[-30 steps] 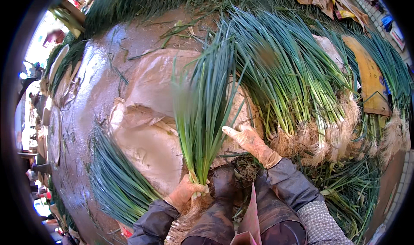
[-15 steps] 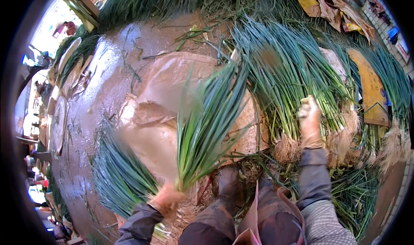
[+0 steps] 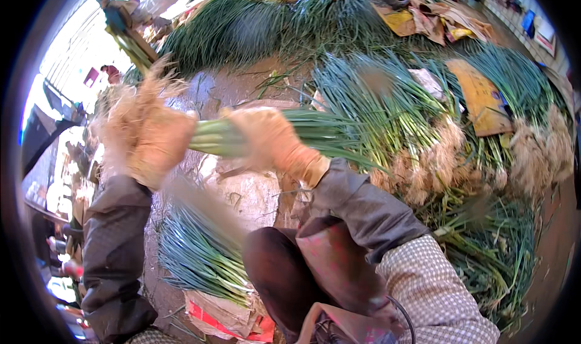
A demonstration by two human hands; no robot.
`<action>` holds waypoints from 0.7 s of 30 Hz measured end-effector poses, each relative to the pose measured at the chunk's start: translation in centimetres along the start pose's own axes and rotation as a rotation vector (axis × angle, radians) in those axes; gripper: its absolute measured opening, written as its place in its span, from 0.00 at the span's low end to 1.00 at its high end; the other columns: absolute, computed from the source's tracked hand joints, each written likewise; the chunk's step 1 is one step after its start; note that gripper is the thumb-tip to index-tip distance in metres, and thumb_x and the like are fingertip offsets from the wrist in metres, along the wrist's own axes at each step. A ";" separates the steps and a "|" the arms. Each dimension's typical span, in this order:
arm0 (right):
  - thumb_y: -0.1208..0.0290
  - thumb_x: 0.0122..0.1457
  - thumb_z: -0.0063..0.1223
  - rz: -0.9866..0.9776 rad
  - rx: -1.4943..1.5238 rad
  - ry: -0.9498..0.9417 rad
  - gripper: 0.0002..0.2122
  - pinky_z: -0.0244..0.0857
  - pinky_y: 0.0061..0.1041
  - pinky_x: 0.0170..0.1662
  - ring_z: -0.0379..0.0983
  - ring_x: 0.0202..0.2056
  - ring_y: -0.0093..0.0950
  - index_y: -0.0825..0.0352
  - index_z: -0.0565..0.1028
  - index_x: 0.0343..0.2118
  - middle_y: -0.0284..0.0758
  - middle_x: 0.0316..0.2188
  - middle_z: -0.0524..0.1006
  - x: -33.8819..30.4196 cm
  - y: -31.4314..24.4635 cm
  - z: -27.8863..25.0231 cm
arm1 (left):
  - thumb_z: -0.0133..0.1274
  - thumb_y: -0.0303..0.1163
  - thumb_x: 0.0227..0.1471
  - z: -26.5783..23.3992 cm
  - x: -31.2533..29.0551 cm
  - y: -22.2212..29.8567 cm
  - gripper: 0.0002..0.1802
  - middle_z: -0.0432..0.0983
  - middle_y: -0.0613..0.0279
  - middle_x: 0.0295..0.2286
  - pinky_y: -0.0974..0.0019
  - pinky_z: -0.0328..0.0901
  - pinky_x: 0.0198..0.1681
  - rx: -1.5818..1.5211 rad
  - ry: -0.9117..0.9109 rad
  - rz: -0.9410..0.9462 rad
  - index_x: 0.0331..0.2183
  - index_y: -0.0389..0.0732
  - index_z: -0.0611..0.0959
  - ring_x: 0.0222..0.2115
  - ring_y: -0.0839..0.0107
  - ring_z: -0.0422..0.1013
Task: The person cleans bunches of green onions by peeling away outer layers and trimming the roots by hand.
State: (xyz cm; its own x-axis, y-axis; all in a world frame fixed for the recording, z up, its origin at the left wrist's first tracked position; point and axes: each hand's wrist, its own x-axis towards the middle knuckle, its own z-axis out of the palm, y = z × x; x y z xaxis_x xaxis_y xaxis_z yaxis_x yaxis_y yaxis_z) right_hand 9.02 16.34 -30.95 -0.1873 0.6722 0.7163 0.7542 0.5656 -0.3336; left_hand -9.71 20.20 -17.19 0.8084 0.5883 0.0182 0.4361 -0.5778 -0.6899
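A bunch of green onions (image 3: 324,129) is held up sideways in front of me, its leaves pointing right. Around its root end is my left hand (image 3: 158,144), gloved and closed, with shaggy pale roots (image 3: 145,93) sticking out above it. My right hand (image 3: 272,139), in the same kind of glove and a little blurred, is closed over the pale stalks farther along. Below my hands, another bunch of green onions (image 3: 203,247) rests on the ground, leaves toward the upper left. To the right lies a wide row of green onions (image 3: 387,111) with roots toward me.
A long heap of green onions (image 3: 254,29) stretches across the back. Brown sacking (image 3: 242,193) covers the wet ground ahead of my knees. A yellow-brown sheet (image 3: 479,99) lies on onions at right. Loose leaves (image 3: 484,253) pile up at lower right.
My left hand has risen with its bunch, which has swung from upright to sideways. My right hand has left the row at right and closed on the bunch's stalks. The view has shifted.
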 end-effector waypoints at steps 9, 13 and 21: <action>0.79 0.53 0.47 0.422 -0.856 -0.190 0.08 0.61 0.31 0.23 0.65 0.19 0.27 0.60 0.69 0.19 0.32 0.14 0.65 -36.2 17.9 -24.8 | 0.50 0.22 0.39 -4.2 -13.9 -8.5 0.18 0.76 0.53 0.21 0.43 0.55 0.52 0.127 -0.130 -0.372 0.37 0.43 0.78 0.27 0.54 0.74; 0.71 0.55 0.46 0.861 -1.162 -0.083 0.06 0.64 0.37 0.27 0.72 0.25 0.39 0.63 0.71 0.22 0.37 0.20 0.73 -49.3 14.6 -38.5 | 0.50 0.21 0.38 -6.4 -16.6 -9.1 0.14 0.74 0.52 0.17 0.48 0.61 0.48 0.206 -0.032 -0.407 0.32 0.42 0.78 0.21 0.49 0.72; 0.58 0.61 0.46 1.213 -0.350 0.453 0.15 0.67 0.28 0.45 0.73 0.43 0.29 0.62 0.75 0.44 0.35 0.41 0.77 -46.8 9.1 -35.6 | 0.54 0.29 0.43 -8.0 -18.1 -11.4 0.14 0.74 0.52 0.19 0.52 0.65 0.26 0.273 -0.070 -0.358 0.36 0.40 0.78 0.23 0.51 0.73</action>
State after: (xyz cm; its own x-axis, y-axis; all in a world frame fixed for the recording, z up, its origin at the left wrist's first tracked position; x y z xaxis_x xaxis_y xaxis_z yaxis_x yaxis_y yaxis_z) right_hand 47.03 -27.00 -45.74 0.8823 0.4033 0.2427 0.4268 -0.4678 -0.7739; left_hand -26.16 11.59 -3.91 0.5932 0.7660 0.2478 0.5554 -0.1665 -0.8148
